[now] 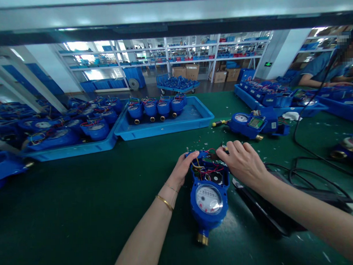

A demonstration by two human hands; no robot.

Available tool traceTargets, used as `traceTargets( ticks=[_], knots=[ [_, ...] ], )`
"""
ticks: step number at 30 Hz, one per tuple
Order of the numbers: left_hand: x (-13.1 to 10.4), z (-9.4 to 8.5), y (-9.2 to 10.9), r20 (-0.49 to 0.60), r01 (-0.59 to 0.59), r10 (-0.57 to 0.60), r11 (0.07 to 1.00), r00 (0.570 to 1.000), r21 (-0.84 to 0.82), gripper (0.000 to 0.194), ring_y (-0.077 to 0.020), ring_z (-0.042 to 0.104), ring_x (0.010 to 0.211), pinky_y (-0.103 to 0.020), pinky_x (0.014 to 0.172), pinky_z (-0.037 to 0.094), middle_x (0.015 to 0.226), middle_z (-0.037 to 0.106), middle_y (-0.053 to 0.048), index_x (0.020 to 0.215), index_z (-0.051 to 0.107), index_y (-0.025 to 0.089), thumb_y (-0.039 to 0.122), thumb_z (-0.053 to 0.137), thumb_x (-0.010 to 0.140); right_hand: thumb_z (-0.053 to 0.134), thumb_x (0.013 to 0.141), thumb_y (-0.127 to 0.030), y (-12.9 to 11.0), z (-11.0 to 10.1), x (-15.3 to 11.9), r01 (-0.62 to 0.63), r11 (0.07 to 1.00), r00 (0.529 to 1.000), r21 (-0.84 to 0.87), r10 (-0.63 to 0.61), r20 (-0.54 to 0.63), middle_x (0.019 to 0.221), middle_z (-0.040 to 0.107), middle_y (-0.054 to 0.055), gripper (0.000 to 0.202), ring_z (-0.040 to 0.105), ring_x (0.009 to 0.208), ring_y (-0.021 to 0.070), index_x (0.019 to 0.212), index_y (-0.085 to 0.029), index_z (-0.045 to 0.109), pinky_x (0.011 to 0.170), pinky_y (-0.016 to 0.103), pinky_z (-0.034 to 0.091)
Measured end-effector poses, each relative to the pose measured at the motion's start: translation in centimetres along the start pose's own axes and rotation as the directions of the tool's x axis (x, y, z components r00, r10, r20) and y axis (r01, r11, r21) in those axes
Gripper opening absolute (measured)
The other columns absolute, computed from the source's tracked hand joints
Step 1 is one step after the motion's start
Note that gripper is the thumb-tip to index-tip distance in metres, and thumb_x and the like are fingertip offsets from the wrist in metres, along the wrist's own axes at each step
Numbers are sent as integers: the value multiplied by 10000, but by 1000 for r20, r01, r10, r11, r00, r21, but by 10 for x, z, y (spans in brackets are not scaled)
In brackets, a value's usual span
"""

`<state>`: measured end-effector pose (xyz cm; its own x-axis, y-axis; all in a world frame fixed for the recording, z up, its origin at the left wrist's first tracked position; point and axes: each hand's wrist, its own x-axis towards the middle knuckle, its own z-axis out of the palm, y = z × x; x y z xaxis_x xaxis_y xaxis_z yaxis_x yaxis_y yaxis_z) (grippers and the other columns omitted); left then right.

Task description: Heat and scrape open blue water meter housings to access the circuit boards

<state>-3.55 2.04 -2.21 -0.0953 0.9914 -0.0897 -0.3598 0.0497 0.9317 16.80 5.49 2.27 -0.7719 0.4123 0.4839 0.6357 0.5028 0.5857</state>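
Observation:
A blue water meter [209,201] lies on the green bench in front of me, its round dial towards me and a brass fitting at the near end. Behind the dial its electronics box is uncovered, with red, white and yellow wires [205,170] inside. My left hand [185,167] grips the far left edge of the box, thumb on top. At the far right corner my right hand [242,161] is closed in a pinch. A bit of yellow and something dark show at its fingers, but the fingers hide what it is.
Blue trays [164,127] of meters stand across the back. A yellow-handled tool [219,123] and another opened meter [241,124] lie beyond my right hand. Black cables [299,163] and a dark flat object [263,206] are on the right. A co-worker's arm [313,79] is far right.

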Motion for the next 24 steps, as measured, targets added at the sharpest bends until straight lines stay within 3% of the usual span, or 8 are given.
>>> traceTargets(
  ticks=[9,17,20,22,24],
  knots=[
    [0,-3,-3,16,32,-31,999,999,-28,352,-210,704,727,-304,748,505,792,787,-60,793,771,146,489,803,718,556,910,-101,5,14,0,75,997,995,19,-73,-74,711,526,47,129,385,695,203,884,-211,618,626,330,162],
    [1,-3,-6,-6,75,-75,997,997,-33,378,-215,723,770,-318,804,521,859,798,-82,869,776,135,491,789,745,557,932,-143,27,3,-2,208,978,943,-25,-207,-260,717,530,26,127,395,719,204,867,-233,617,693,336,269],
    [1,-4,-5,-8,75,-75,996,997,-43,387,-222,733,782,-322,802,531,879,800,-89,876,772,137,496,799,734,578,889,-200,37,-11,-7,-35,997,979,70,49,-200,820,569,78,72,461,783,241,947,-196,621,688,353,309],
    [0,-4,-3,4,75,-75,996,997,-52,401,-234,739,783,-326,781,545,882,800,-101,874,771,131,501,805,722,574,879,-274,39,-23,-17,-259,934,949,246,293,-114,912,593,104,177,520,831,261,1022,-172,596,692,360,368],
    [-2,-5,-1,19,80,-79,995,997,-60,416,-244,741,749,-332,734,560,858,799,-115,874,771,118,506,799,726,559,888,-317,35,-36,-32,-388,798,897,462,441,-8,975,616,98,245,578,835,241,1086,-172,558,698,344,439]
  ],
)
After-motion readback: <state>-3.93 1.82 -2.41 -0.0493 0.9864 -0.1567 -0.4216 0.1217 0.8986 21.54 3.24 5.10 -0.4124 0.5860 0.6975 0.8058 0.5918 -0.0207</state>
